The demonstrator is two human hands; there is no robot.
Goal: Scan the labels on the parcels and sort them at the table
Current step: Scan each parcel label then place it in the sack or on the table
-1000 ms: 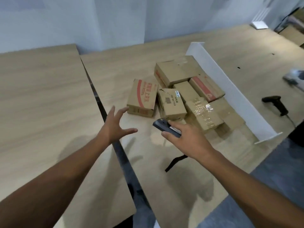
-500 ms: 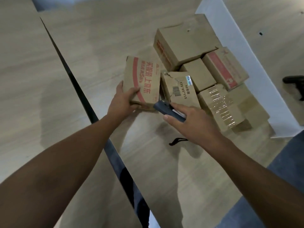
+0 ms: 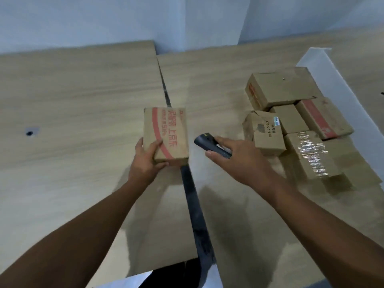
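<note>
Red-lettered parcel (image 3: 166, 132) lifted clear, left hand (image 3: 145, 161) | scanner (image 3: 208, 144) gripped, right hand (image 3: 243, 161)

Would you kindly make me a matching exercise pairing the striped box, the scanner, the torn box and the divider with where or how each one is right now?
Things:
1. striped box
2. scanner
3. torn box
4. divider

Places or states:
A. held in the right hand
B. white, standing upright on the table
C. barcode label facing up
D. gripped by the left hand

Pairs: 1-D, 2-A, 3-C, 4-B
</note>
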